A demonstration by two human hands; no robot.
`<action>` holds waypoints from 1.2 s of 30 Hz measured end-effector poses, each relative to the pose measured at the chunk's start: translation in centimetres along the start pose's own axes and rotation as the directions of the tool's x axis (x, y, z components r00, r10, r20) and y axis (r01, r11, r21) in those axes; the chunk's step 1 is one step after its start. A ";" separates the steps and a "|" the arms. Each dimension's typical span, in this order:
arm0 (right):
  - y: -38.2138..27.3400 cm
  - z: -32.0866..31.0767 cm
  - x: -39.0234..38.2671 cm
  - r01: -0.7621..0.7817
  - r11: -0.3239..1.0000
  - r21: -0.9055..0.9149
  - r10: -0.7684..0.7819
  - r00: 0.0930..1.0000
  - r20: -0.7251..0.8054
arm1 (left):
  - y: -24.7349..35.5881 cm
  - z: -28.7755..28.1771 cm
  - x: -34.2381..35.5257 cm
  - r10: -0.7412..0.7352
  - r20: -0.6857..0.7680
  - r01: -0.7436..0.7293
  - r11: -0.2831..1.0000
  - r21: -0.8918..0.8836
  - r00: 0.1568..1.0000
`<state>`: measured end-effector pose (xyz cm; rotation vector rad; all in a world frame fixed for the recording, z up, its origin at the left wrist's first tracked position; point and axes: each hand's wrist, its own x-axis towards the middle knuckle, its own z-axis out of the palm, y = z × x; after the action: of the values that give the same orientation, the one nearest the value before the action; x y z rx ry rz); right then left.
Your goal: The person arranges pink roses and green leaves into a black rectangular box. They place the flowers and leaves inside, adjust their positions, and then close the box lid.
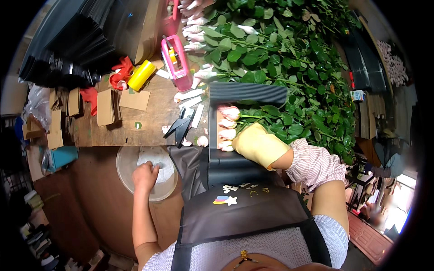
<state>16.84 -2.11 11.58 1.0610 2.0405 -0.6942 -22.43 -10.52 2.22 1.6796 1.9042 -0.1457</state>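
Note:
Pale pink roses lie in a row with their heads inside a black ribbed tray. My right hand, in a yellow glove, rests over the stems just right of the lower heads; its fingers are hidden by the glove and turned away. My left hand is above a whitish round bucket below the table edge. Its fingers are curled in and the thumb is pressed against them; whether something small is between them I cannot make out. White scraps lie inside the bucket.
Leafy rose stems cover the table's right side. A black stapler-like tool, white strips, a pink tape dispenser, a yellow roll and cardboard pieces lie on the wooden table. Black sleeves are stacked at far left.

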 end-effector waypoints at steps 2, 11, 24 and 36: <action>-0.1 -1.2 -0.4 0.206 0.942 -0.264 -0.175 0.975 0.134 | 2.9 -1.6 -2.7 0.160 -0.058 -0.107 0.847 0.520 0.985; -0.7 -2.4 -0.4 0.163 0.947 -0.275 -0.113 0.975 0.190 | 19.7 2.8 7.3 0.722 -0.073 -0.684 0.612 -0.398 0.688; 2.2 2.6 -0.9 0.125 0.964 0.233 0.017 0.852 -0.524 | 19.5 2.5 7.8 0.712 0.053 -0.630 0.651 -0.423 0.701; 1.7 1.8 -3.1 -0.051 0.943 0.328 0.243 0.778 -0.579 | 20.1 4.2 7.4 0.635 -0.235 -0.650 0.565 -0.508 0.736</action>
<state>20.17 -3.92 12.76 1.7978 2.3946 -0.6335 -2.41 -1.98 1.02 1.8071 1.0439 0.6801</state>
